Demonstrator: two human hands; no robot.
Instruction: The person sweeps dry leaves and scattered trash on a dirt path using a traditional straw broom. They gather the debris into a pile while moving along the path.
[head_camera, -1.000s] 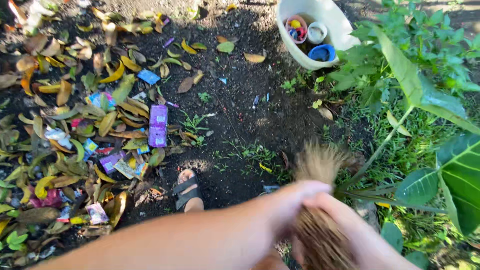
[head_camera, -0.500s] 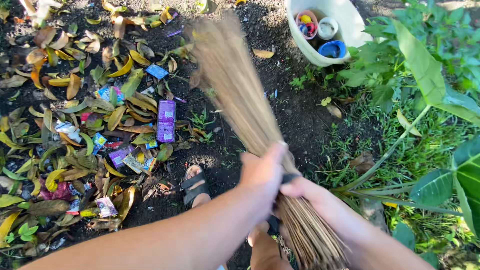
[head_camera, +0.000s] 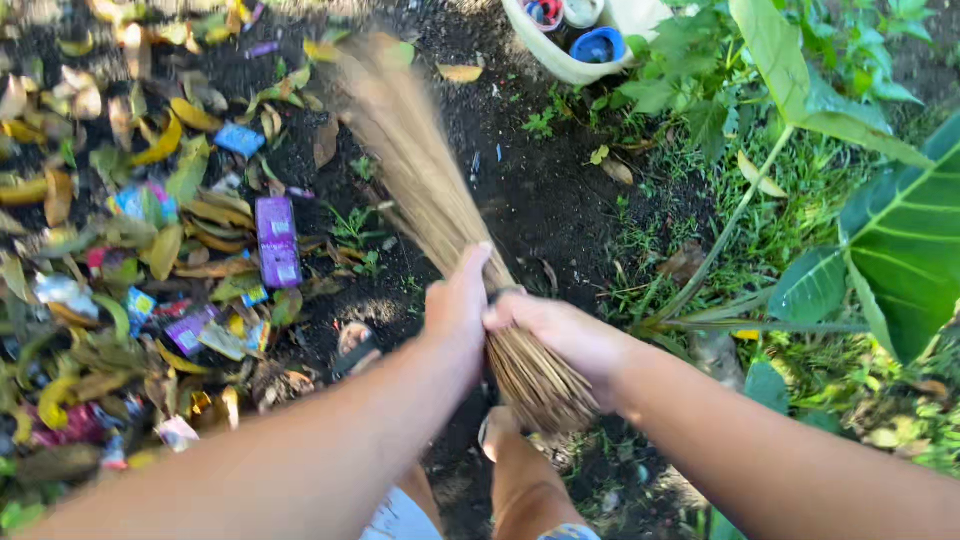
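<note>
Both my hands grip a stick broom (head_camera: 420, 170) made of thin brown ribs. My left hand (head_camera: 458, 305) wraps the bundle just above my right hand (head_camera: 560, 330), near its thick bound end. The bristle end is blurred and reaches up and left over dark soil. To the left lies a heap of yellow and green fallen leaves (head_camera: 150, 250) mixed with plastic wrappers, among them a purple wrapper (head_camera: 277, 240) and a blue one (head_camera: 238, 140). My sandalled foot (head_camera: 355, 345) shows below the broom.
A white plastic container (head_camera: 560, 40) with small pots and a blue lid stands at the top. Large green leaves (head_camera: 900, 240) and grass fill the right side. My knee (head_camera: 520, 470) is at the bottom.
The broom has swung from low by my hands up and leftward across the soil. The view has shifted nearer to the leaf pile; both hands keep their grip.
</note>
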